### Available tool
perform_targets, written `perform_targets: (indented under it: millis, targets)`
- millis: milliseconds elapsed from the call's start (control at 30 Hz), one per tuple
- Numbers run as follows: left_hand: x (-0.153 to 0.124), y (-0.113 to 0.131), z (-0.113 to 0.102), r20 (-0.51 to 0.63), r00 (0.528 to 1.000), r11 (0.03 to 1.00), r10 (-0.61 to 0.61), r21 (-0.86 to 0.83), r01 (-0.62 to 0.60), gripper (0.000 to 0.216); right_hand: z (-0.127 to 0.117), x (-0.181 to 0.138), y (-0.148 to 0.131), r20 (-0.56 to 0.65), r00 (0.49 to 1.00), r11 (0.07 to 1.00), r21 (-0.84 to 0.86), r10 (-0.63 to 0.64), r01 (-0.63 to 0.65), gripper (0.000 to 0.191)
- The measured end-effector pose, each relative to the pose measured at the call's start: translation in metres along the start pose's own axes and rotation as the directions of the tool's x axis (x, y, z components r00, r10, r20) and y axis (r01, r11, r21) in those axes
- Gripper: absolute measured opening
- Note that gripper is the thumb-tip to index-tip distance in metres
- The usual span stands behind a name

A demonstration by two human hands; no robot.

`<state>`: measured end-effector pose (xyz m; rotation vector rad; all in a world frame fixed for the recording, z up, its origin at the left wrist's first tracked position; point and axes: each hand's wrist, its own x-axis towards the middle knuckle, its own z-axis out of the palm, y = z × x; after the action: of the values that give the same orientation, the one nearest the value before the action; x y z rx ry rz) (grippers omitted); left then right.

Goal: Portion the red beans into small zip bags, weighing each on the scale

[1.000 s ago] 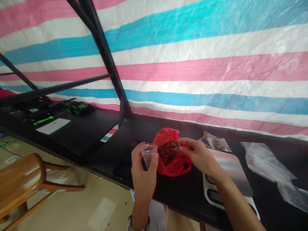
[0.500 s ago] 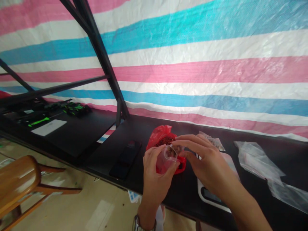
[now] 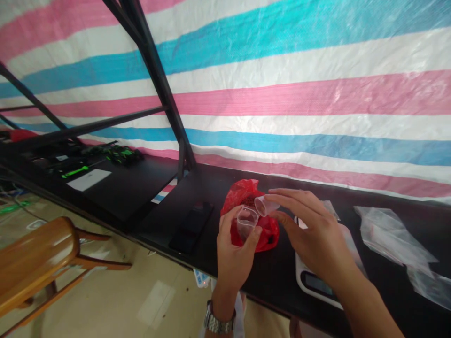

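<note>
My left hand (image 3: 237, 246) is closed around a small clear plastic bag (image 3: 247, 224), its mouth held open upward. My right hand (image 3: 312, 227) grips a small clear plastic cup (image 3: 265, 205) between thumb and fingers. The cup lies tilted on its side, its rim facing left beside the bag's mouth; it looks empty. Below both hands, an open red plastic bag (image 3: 235, 195) contains small reddish-brown dried bits (image 3: 248, 201). Under my right forearm sits a white digital scale (image 3: 301, 277), partly hidden.
Clear plastic bags (image 3: 391, 234) lie at the right of the black table (image 3: 218, 176). A dark phone (image 3: 191, 227) lies left of the red bag. Black metal struts (image 3: 160, 77) rise at the left, before a striped sheet (image 3: 299, 101). A wooden chair (image 3: 38, 253) stands lower left.
The small cup has shifted up and right from over the clear bag's mouth, and the brown bits seen there before no longer show. The view has turned slightly left.
</note>
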<state>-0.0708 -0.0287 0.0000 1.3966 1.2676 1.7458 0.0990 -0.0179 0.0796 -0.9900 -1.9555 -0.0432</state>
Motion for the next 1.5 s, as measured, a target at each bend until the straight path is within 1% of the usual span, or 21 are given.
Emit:
perform_targets:
  millis: [100, 167, 233, 300, 367, 400, 433, 467, 533, 567, 600, 667, 767, 833, 900, 1000, 1167, 1267, 1333, 1400, 1500]
  targets:
    - [0.001, 0.002, -0.007, -0.037, 0.999, 0.998, 0.003, -0.066, -0.005, 0.036, 0.001, 0.001, 0.004, -0.028, 0.996, 0.996, 0.021, 0.082, -0.082, 0.024]
    - [0.002, 0.003, -0.015, -0.087, 0.996, 0.994, -0.009, -0.111, -0.001, 0.040, 0.008, -0.001, 0.011, 0.011, 0.989, 0.989, -0.007, 0.150, -0.150, 0.022]
    - [0.005, 0.002, -0.026, -0.167, 0.986, 0.989, -0.024, -0.146, 0.000, 0.046, 0.019, -0.006, 0.020, 0.120, 0.969, 0.976, -0.069, 0.214, -0.207, 0.023]
    - [0.009, -0.001, -0.040, -0.274, 0.961, 0.986, -0.042, -0.165, -0.004, 0.051, 0.034, -0.011, 0.027, 0.254, 0.929, 0.960, -0.146, 0.269, -0.238, 0.024]
    - [0.013, -0.006, -0.054, -0.367, 0.928, 0.981, -0.070, -0.192, -0.001, 0.055, 0.047, -0.015, 0.027, 0.346, 0.887, 0.946, -0.212, 0.306, -0.244, 0.028]
    - [0.015, -0.008, -0.061, -0.400, 0.912, 0.978, -0.089, -0.210, 0.003, 0.056, 0.053, -0.016, 0.023, 0.357, 0.882, 0.944, -0.229, 0.308, -0.237, 0.030]
    - [0.017, -0.011, -0.068, -0.425, 0.899, 0.974, -0.106, -0.228, 0.007, 0.057, 0.057, -0.016, 0.016, 0.348, 0.889, 0.946, -0.231, 0.297, -0.225, 0.031]
    - [0.018, -0.013, -0.074, -0.441, 0.889, 0.970, -0.119, -0.242, 0.010, 0.058, 0.061, -0.015, 0.006, 0.321, 0.907, 0.953, -0.221, 0.272, -0.208, 0.030]
    - [0.019, -0.016, -0.083, -0.462, 0.878, 0.970, -0.123, -0.242, 0.008, 0.059, 0.068, -0.012, -0.017, 0.273, 0.943, 0.972, -0.188, 0.189, -0.140, 0.024]
    - [0.019, -0.017, -0.086, -0.469, 0.876, 0.975, -0.108, -0.223, 0.001, 0.058, 0.072, -0.009, -0.029, 0.275, 0.951, 0.980, -0.179, 0.139, -0.091, 0.021]
    - [0.019, -0.017, -0.089, -0.476, 0.876, 0.981, -0.083, -0.191, -0.010, 0.056, 0.078, -0.007, -0.039, 0.307, 0.947, 0.982, -0.187, 0.094, -0.036, 0.019]
    - [0.018, -0.017, -0.094, -0.483, 0.875, 0.993, -0.025, -0.112, -0.033, 0.053, 0.092, -0.002, -0.055, 0.410, 0.910, 0.966, -0.252, 0.055, 0.055, 0.016]
    - [0.016, -0.017, -0.101, -0.477, 0.878, 0.999, 0.022, -0.016, -0.033, 0.050, 0.114, 0.002, -0.060, 0.556, 0.825, 0.923, -0.361, 0.101, 0.130, 0.016]
    - [0.016, -0.019, -0.107, -0.460, 0.888, 1.000, 0.016, 0.017, -0.009, 0.048, 0.123, 0.002, -0.056, 0.603, 0.786, 0.914, -0.384, 0.139, 0.133, 0.019]
    - [0.015, -0.020, -0.112, -0.440, 0.898, 0.999, -0.003, 0.035, 0.021, 0.048, 0.127, 0.001, -0.052, 0.620, 0.767, 0.916, -0.384, 0.166, 0.112, 0.022]
    - [0.015, -0.019, -0.117, -0.427, 0.904, 0.997, -0.021, 0.054, 0.048, 0.050, 0.126, -0.003, -0.048, 0.628, 0.754, 0.920, -0.382, 0.193, 0.083, 0.021]
    - [0.013, -0.019, -0.120, -0.375, 0.927, 0.988, 0.022, 0.151, 0.038, 0.042, 0.126, -0.011, -0.049, 0.612, 0.766, 0.937, -0.347, 0.199, 0.033, 0.018]
    - [0.012, -0.021, -0.122, -0.314, 0.948, 0.970, 0.057, 0.242, 0.022, 0.042, 0.125, -0.013, -0.049, 0.613, 0.761, 0.951, -0.308, 0.214, -0.020, 0.015]
    - [0.011, -0.022, -0.124, -0.262, 0.963, 0.954, 0.058, 0.299, 0.024, 0.042, 0.121, -0.012, -0.048, 0.608, 0.759, 0.958, -0.280, 0.233, -0.070, 0.012]
    - [0.010, -0.021, -0.124, -0.213, 0.976, 0.937, 0.052, 0.349, 0.026, 0.040, 0.112, -0.009, -0.046, 0.574, 0.782, 0.963, -0.237, 0.243, -0.125, 0.008]
    - [0.010, -0.016, -0.121, -0.130, 0.989, 0.910, 0.071, 0.416, -0.011, 0.035, 0.092, 0.000, -0.042, 0.478, 0.845, 0.970, -0.142, 0.241, -0.197, 0.005]
